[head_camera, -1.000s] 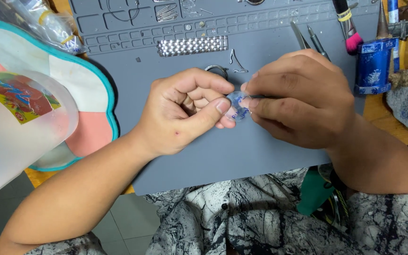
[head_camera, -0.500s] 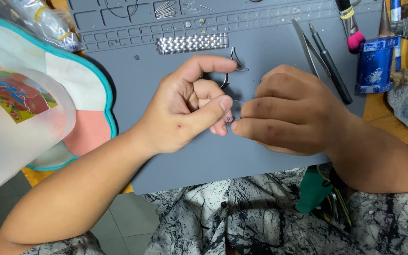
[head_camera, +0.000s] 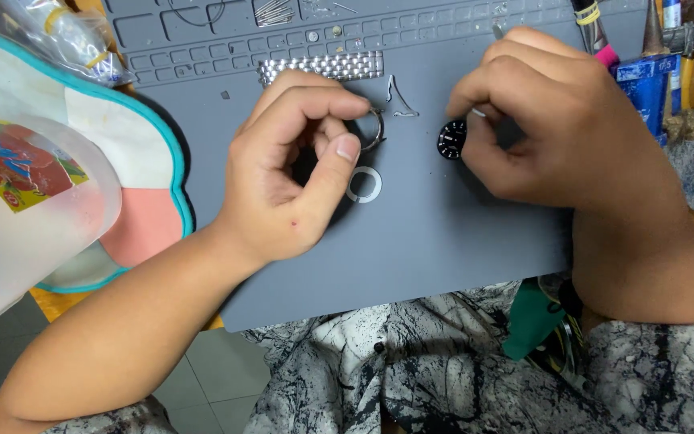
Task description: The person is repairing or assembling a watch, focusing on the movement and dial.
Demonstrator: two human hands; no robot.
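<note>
Two hands [head_camera: 299,169] [head_camera: 556,120], black dial [head_camera: 451,139], white ring [head_camera: 364,184]

We see a plain grey work mat [head_camera: 443,241] under everything. On it lie a small black dial [head_camera: 451,139], a pale white ring [head_camera: 364,184] and a silvery metal bracelet strip [head_camera: 323,67]. The tray [head_camera: 150,161] is cream and salmon with a teal rim. The clothing [head_camera: 443,378] shows a grey-white marbled pattern with black veins. The blue thing [head_camera: 644,84] at the far corner may be a box.
</note>
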